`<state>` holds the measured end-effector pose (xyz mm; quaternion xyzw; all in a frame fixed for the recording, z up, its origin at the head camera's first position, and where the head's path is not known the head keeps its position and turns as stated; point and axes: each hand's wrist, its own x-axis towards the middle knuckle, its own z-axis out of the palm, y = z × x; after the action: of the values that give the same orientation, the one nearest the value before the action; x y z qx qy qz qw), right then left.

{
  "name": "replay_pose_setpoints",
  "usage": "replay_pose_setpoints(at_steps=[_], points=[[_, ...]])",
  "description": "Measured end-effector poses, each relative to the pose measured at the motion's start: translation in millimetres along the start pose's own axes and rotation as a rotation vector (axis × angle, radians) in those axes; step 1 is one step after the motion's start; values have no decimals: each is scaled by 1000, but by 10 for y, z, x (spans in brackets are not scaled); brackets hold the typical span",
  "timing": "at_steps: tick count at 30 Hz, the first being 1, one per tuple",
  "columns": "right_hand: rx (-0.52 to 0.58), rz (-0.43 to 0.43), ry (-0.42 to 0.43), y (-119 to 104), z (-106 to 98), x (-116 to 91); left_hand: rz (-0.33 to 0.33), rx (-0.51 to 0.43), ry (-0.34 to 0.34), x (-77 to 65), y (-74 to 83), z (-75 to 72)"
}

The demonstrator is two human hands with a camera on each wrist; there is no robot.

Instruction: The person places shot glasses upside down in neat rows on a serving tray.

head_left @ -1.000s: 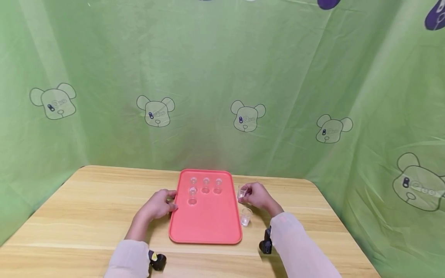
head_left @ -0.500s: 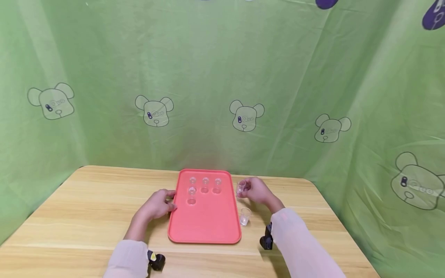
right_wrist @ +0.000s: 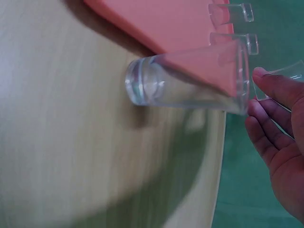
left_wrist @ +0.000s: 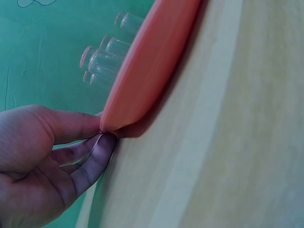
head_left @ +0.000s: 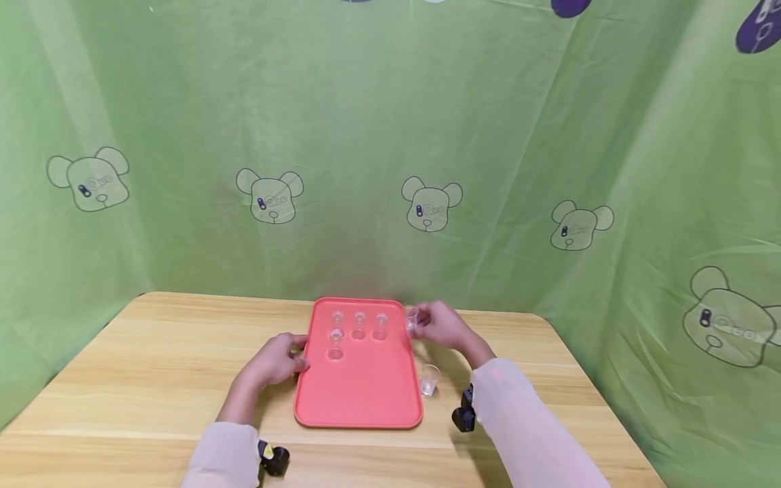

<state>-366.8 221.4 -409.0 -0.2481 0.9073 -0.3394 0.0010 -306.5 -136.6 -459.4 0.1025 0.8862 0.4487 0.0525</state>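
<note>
A pink tray (head_left: 358, 400) lies on the table, and my left hand (head_left: 277, 359) pinches its left rim; in the left wrist view my left thumb (left_wrist: 78, 126) lies over the rim with fingers beneath. Several small clear glasses stand toward the tray's far end: a row with a glass (head_left: 381, 327) at its right, and a nearer glass (head_left: 336, 344) on the left. They look rim down. My right hand (head_left: 445, 327) holds another clear glass (head_left: 411, 321) above the tray's far right edge; its lower part is hard to make out.
One more clear glass (head_left: 430, 381) stands upright on the wooden table (head_left: 152, 379), just right of the tray; it is large in the middle of the right wrist view. A green curtain (head_left: 342, 244) with bear prints hangs behind and at both sides.
My right hand has lifted its glass off the table area and carried it leftward and away to the tray's right edge. My left hand has stayed on the rim.
</note>
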Motion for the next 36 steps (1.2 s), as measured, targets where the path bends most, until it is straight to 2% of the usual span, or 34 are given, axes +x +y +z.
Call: replay_pose_setpoints(at_steps=[9,16,21,25,30,36], points=[[-18,-1,-23,-191,-3,45,-1,-6,3,-8,-5,-4],[-37,-33,-39,-310,24,80,11,9,4,-24,-12,-10],[-69,-73,-32,-372,48,112,-4,-7,4,-21,-6,-5],[-93,-46,-41,-453,53,136,-14,-15,5,-21,0,-3],[-146,-61,-33,-504,81,169,-20,-8,9,-12,-1,-2],[-169,-84,-27,-560,100,187,-1,1,2,-5,11,-14]])
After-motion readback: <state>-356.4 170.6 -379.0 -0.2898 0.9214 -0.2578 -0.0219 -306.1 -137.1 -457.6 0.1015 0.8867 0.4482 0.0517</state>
